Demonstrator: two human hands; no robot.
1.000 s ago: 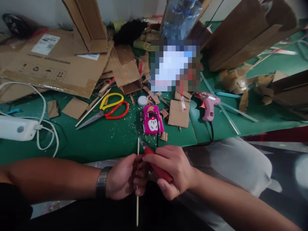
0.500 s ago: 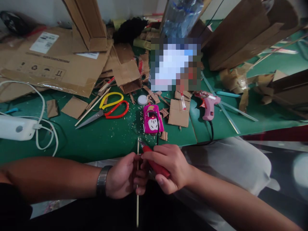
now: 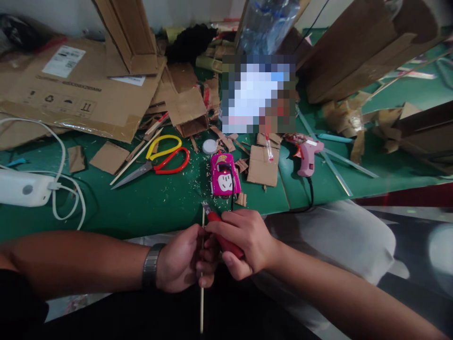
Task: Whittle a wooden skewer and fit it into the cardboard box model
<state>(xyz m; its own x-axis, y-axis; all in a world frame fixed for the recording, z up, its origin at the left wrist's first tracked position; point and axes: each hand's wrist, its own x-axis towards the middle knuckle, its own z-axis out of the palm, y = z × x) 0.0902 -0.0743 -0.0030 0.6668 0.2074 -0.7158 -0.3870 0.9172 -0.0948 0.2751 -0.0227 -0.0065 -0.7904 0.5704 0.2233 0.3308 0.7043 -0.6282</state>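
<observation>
My left hand (image 3: 186,259) is closed round a thin wooden stick (image 3: 202,307), which stands nearly vertical in view with its far end past my fingers. In my right hand (image 3: 247,243) is a red-handled utility knife (image 3: 226,241). Its short blade lies at the stick's far end and seems to touch it. Both hands are close together just before the table edge. Pale shavings are scattered on the green table (image 3: 116,217) beyond them. A pink power socket (image 3: 225,174) with a black plug in it sits straight ahead of the blade.
Scissors (image 3: 154,163) with yellow and red handles lie left of the socket. A pink glue gun (image 3: 307,156) rests at the right, near clear glue sticks (image 3: 332,160). Cardboard pieces (image 3: 264,165) and a flattened box (image 3: 71,94) cover the back. A white power strip (image 3: 24,189) is far left.
My right hand has moved slightly left and up with the knife, bringing the blade onto the stick's far end. My left hand holds the stick almost in the same place.
</observation>
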